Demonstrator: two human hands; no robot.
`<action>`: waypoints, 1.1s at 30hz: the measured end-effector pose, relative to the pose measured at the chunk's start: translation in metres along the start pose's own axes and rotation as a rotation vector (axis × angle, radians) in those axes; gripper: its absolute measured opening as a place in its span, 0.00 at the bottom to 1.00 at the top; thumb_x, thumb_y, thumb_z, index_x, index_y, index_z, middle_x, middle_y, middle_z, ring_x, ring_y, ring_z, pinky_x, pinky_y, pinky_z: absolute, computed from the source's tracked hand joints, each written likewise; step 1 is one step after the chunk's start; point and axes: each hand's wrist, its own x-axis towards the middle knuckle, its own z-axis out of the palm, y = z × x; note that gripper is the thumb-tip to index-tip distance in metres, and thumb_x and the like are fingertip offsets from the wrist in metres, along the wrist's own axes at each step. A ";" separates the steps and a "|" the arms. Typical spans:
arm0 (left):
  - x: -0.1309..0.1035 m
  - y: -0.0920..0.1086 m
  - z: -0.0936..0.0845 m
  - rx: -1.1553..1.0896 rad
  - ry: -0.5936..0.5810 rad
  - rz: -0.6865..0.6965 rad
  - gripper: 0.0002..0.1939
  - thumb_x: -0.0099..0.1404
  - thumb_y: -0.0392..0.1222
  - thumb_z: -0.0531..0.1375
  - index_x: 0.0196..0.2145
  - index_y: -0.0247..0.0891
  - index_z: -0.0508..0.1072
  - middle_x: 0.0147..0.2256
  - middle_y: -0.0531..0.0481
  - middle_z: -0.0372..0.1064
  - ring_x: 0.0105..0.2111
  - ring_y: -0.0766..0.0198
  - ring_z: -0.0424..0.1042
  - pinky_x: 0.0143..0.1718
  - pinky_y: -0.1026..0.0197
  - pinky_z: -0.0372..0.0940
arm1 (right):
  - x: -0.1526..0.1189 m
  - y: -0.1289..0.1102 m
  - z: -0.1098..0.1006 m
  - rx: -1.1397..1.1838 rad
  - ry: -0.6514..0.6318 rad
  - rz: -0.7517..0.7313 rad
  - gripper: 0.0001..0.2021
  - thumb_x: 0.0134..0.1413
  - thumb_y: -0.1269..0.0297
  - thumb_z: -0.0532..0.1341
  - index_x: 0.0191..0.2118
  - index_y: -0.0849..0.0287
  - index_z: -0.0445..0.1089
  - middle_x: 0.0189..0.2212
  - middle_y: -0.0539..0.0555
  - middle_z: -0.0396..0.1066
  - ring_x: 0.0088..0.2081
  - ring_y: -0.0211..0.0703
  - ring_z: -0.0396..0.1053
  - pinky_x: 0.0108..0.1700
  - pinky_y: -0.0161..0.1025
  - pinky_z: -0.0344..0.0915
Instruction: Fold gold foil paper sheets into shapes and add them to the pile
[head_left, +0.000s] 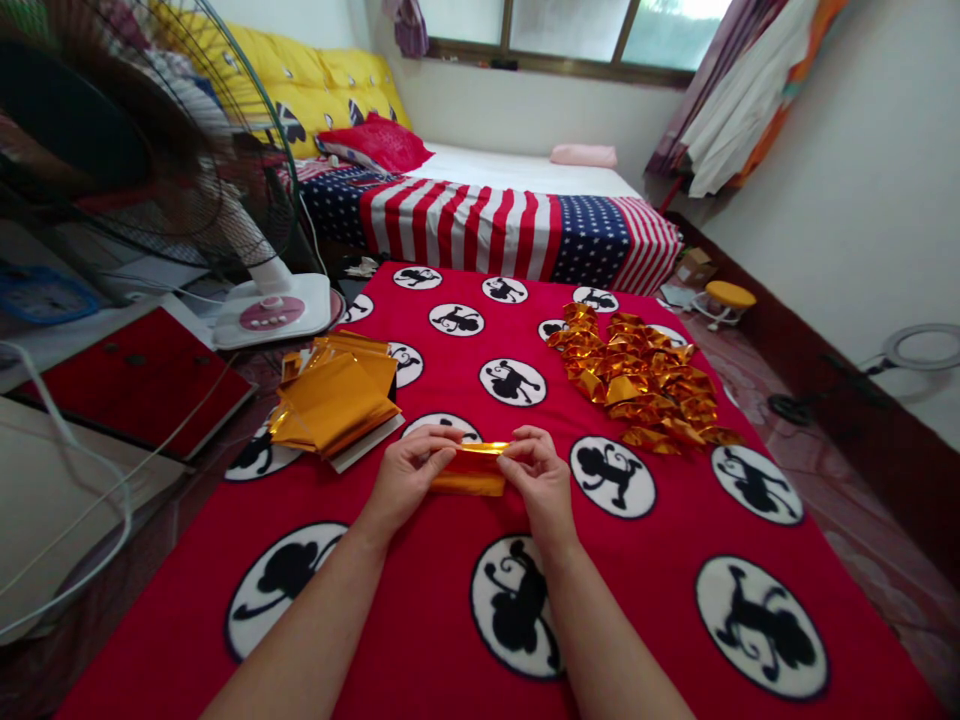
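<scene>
Between my two hands is a gold foil paper sheet (472, 482), its far edge folded over into a shiny strip. My left hand (409, 470) pinches the left end of that fold with thumb and fingers. At the right end, my right hand (538, 478) grips the same fold in a like pinch. To the left lies a loose stack of flat gold foil sheets (337, 400). On the right rests a heap of folded gold foil pieces (637, 375), shaped like small ingots.
A red cloth with monkey medallions (420, 640) covers the surface under my hands. At left stand an electric fan (274, 310) and a red panel (142, 390). Behind is a bed with a striped, starred cover (487, 225). A yellow stool (729, 295) stands at right.
</scene>
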 end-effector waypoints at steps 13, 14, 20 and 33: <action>-0.004 0.003 -0.001 0.043 -0.004 0.135 0.06 0.64 0.38 0.62 0.32 0.38 0.79 0.45 0.43 0.74 0.47 0.58 0.73 0.50 0.58 0.67 | -0.002 -0.007 -0.002 0.128 -0.134 0.152 0.08 0.44 0.62 0.71 0.27 0.58 0.73 0.44 0.58 0.77 0.44 0.48 0.73 0.47 0.42 0.68; -0.004 0.003 0.000 0.051 0.000 0.148 0.06 0.64 0.38 0.62 0.32 0.38 0.79 0.45 0.43 0.74 0.47 0.58 0.73 0.50 0.58 0.67 | -0.002 -0.007 -0.002 0.137 -0.137 0.156 0.08 0.44 0.62 0.71 0.27 0.58 0.73 0.44 0.58 0.77 0.43 0.48 0.74 0.47 0.42 0.68; -0.005 0.007 0.002 0.085 0.029 0.217 0.06 0.64 0.37 0.62 0.33 0.39 0.80 0.45 0.44 0.74 0.47 0.59 0.73 0.50 0.59 0.67 | -0.002 -0.005 0.000 0.192 -0.115 0.186 0.07 0.43 0.62 0.71 0.29 0.57 0.75 0.36 0.54 0.79 0.38 0.45 0.75 0.44 0.42 0.70; -0.002 0.002 0.001 0.183 0.060 0.199 0.05 0.62 0.38 0.64 0.32 0.39 0.81 0.42 0.44 0.77 0.43 0.59 0.75 0.46 0.59 0.68 | -0.004 -0.001 0.004 0.176 0.021 0.174 0.07 0.40 0.64 0.73 0.27 0.57 0.77 0.32 0.53 0.80 0.33 0.43 0.75 0.39 0.40 0.71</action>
